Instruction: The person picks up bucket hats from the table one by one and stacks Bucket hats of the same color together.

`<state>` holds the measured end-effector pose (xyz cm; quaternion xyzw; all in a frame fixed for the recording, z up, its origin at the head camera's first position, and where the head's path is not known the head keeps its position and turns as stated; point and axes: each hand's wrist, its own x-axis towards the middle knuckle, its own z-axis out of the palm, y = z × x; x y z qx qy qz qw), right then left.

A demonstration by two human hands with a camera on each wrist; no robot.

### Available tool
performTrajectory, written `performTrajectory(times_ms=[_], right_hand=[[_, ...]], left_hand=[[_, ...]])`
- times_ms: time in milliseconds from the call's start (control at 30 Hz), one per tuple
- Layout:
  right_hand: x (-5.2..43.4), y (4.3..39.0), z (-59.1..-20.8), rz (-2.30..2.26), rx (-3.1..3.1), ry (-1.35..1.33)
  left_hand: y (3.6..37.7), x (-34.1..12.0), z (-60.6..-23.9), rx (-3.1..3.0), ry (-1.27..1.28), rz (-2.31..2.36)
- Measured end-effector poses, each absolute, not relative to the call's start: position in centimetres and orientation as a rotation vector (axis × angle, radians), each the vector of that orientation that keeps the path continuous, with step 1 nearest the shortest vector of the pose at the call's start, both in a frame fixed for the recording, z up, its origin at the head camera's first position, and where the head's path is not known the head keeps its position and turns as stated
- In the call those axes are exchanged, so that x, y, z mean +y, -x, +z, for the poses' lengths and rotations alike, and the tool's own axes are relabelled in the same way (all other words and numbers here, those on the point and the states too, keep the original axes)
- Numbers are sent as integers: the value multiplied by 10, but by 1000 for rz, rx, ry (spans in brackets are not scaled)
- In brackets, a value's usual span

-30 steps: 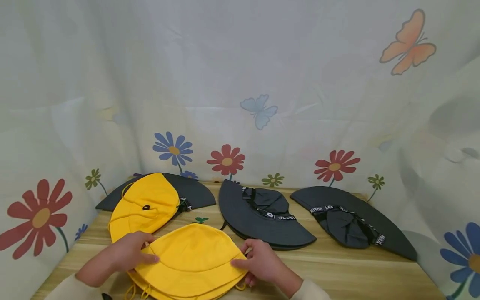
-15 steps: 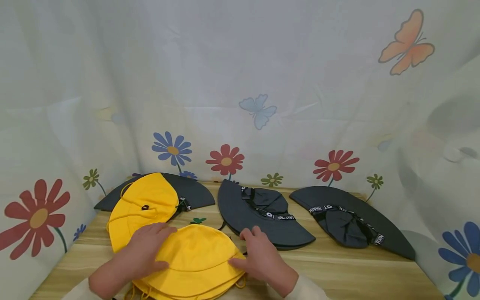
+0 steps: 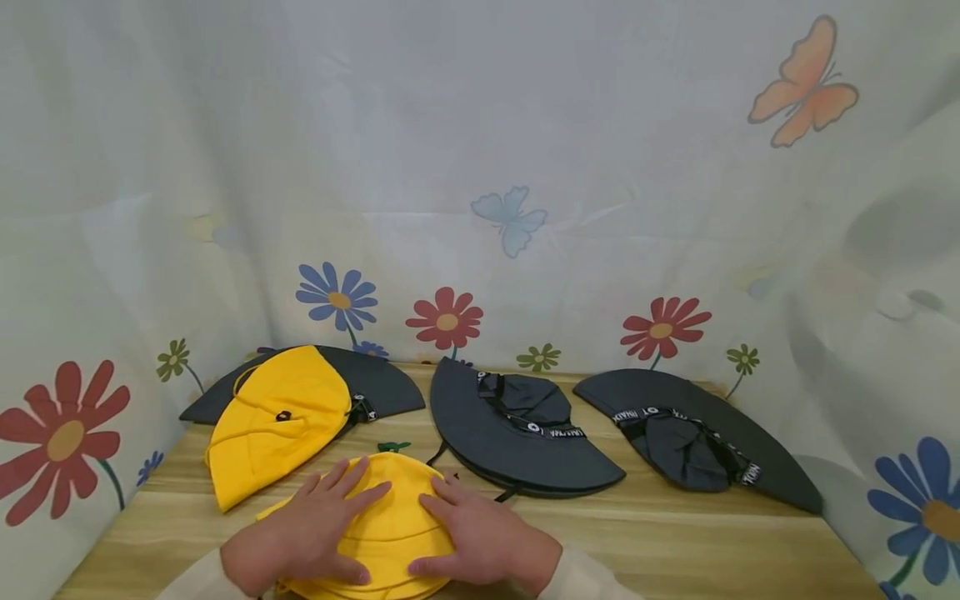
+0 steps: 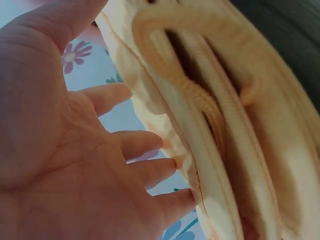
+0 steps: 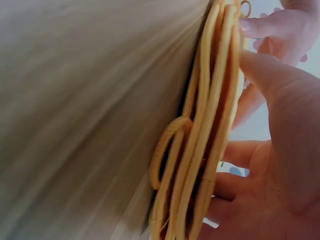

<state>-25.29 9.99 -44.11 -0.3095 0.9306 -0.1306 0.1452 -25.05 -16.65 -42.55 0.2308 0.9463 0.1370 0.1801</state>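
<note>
A small stack of flattened yellow bucket hats (image 3: pixel 401 521) lies at the front of the table, a green sprout-shaped tip at its far end. My left hand (image 3: pixel 311 533) rests on its left side with fingers spread. On its right side lies my right hand (image 3: pixel 483 533), its fingers spread too. Both wrist views show layered yellow brims (image 4: pixel 210 120) and a yellow cord (image 5: pixel 167 150) at the edges, with fingertips touching the top cloth. Another folded yellow hat (image 3: pixel 281 417) lies beyond my left hand, over a dark hat (image 3: pixel 386 383).
Dark wide-brimmed hats with lettered bands lie farther back, one in the middle (image 3: pixel 517 450) and one at the right (image 3: pixel 690 442). The wooden table (image 3: pixel 675 558) ends at a flower-printed curtain (image 3: pixel 570 275) behind and at both sides.
Both hands have left the hat stack's side edges and moved inward onto its top, fingers now spread flat. The stack sits slightly lower in view. The other hats stay put.
</note>
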Motion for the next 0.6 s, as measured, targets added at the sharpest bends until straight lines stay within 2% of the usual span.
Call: performTrajectory(times_ms=[600], right_hand=[[99,256,-445,-364,2614,879]], left_hand=[[268,-176,-435,2571,-800,499]])
